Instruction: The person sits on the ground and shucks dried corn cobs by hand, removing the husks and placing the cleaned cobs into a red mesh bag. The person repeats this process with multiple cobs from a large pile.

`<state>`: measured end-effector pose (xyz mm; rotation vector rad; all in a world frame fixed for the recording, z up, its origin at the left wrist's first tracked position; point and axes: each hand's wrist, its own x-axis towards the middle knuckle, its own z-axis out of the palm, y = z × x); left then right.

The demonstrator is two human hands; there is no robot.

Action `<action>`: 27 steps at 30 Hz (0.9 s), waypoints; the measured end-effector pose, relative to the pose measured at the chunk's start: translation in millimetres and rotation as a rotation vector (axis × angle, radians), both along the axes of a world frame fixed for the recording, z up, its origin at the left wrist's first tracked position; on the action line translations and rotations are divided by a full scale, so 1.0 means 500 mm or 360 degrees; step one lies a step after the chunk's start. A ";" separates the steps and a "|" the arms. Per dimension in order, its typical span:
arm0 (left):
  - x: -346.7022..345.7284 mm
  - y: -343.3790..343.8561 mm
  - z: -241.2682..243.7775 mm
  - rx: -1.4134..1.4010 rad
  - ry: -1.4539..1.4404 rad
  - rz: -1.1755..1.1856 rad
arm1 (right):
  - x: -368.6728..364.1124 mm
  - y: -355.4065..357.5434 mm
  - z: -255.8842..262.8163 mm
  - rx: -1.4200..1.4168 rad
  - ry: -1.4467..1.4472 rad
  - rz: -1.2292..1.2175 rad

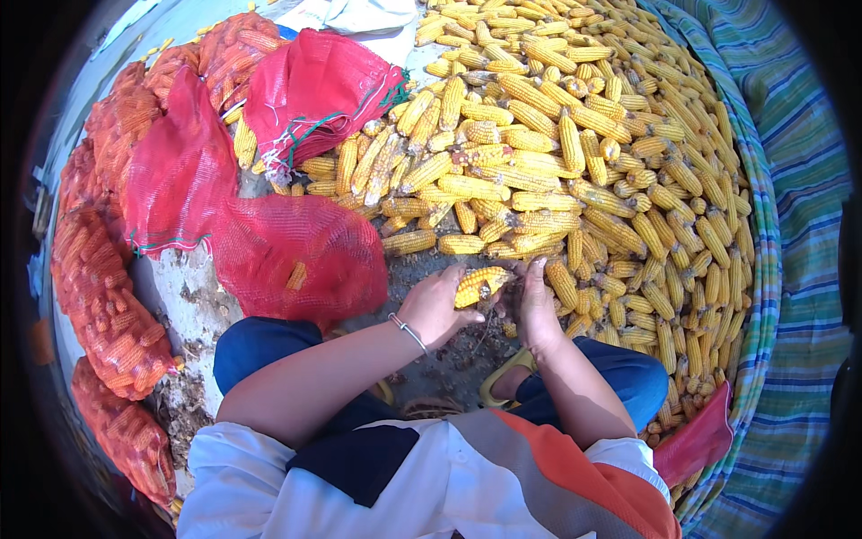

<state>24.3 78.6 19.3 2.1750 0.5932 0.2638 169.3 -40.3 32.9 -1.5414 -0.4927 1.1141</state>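
Note:
An ear of yellow corn [479, 286] with a dark damaged spot lies in my left hand [436, 306], fingers curled round its left end. Close by its dark tip is my right hand [537, 313], palm turned towards the ear and fingers pointing away from me; whether it touches the ear I cannot tell. A large pile of husked corn ears [512, 182] spreads in front of and to the right of both hands. To their left a red mesh sack [303, 249] lies on the ground with an ear of corn showing at it.
Filled mesh sacks of corn [111, 303] line the left side. A stack of red mesh sacks [313, 94] lies beyond, near a white sack [370, 15]. Striped plastic sheeting [801, 222] borders the pile at right. Another red sack [697, 434] rests at the lower right.

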 end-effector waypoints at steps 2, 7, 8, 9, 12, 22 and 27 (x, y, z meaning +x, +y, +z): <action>0.004 -0.006 0.002 0.0000 -0.0026 0.0077 | -0.020 0.001 -0.024 0.0185 -0.1231 0.0174; 0.009 -0.005 0.022 -0.0079 0.0133 -0.0003 | -0.037 0.015 0.013 -0.0210 -0.1458 0.0221; 0.011 -0.004 0.018 -0.0079 0.0092 -0.0014 | -0.033 0.014 0.012 -0.0185 -0.1457 0.0202; 0.011 -0.003 0.016 -0.0078 0.0049 -0.0010 | -0.031 0.014 0.016 -0.0200 -0.1470 0.0228; 0.005 -0.002 0.020 -0.0185 0.0039 0.0092 | -0.022 0.018 0.013 0.0017 -0.1759 0.0125; 0.000 0.031 -0.009 -0.0479 -0.0175 0.0231 | -0.022 -0.030 -0.090 -0.0977 -0.2066 0.1603; 0.001 0.028 0.003 -0.0429 -0.0093 0.0234 | 0.021 0.016 -0.030 -0.0298 -0.0791 0.0220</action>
